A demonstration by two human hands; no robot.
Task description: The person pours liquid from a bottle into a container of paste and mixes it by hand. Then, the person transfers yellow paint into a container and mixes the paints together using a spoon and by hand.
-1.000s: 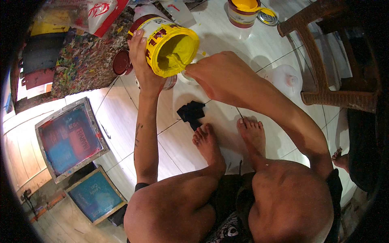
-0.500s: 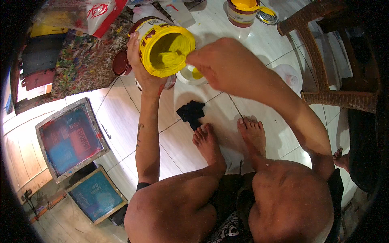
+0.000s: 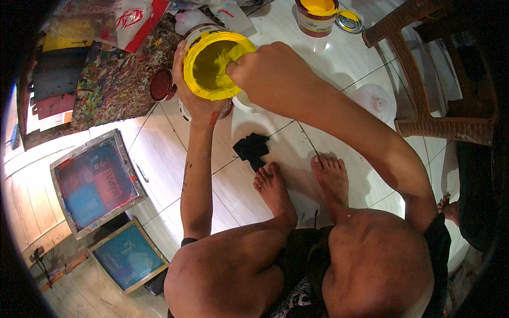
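My left hand (image 3: 199,106) wraps the side of a paint tub (image 3: 190,74), holding it tilted with its mouth facing me. Thick yellow paint (image 3: 230,53) coats the rim and inner wall. At the right of the mouth, my right hand (image 3: 270,77) is closed, its fingertips just inside the rim; what it grips, if anything, is hidden behind the fingers. Beneath the tub, partly covered, are a maroon-and-white container (image 3: 227,110) and a white round one (image 3: 245,103). A crumpled black cloth (image 3: 252,147) lies on the tiles near my left foot.
A paint-spattered bench (image 3: 114,87) with a maroon-lidded jar (image 3: 161,85) stands at left, above two framed printing screens (image 3: 95,183) (image 3: 128,255). Far right are an open yellow paint tub (image 3: 315,26), its lid (image 3: 349,22) and a brown chair (image 3: 419,79). Another person's foot (image 3: 449,208) shows at right.
My right hand has moved left and slightly up, its fingertips farther into the tub's mouth. The tub has turned a little, showing less of its outer side.
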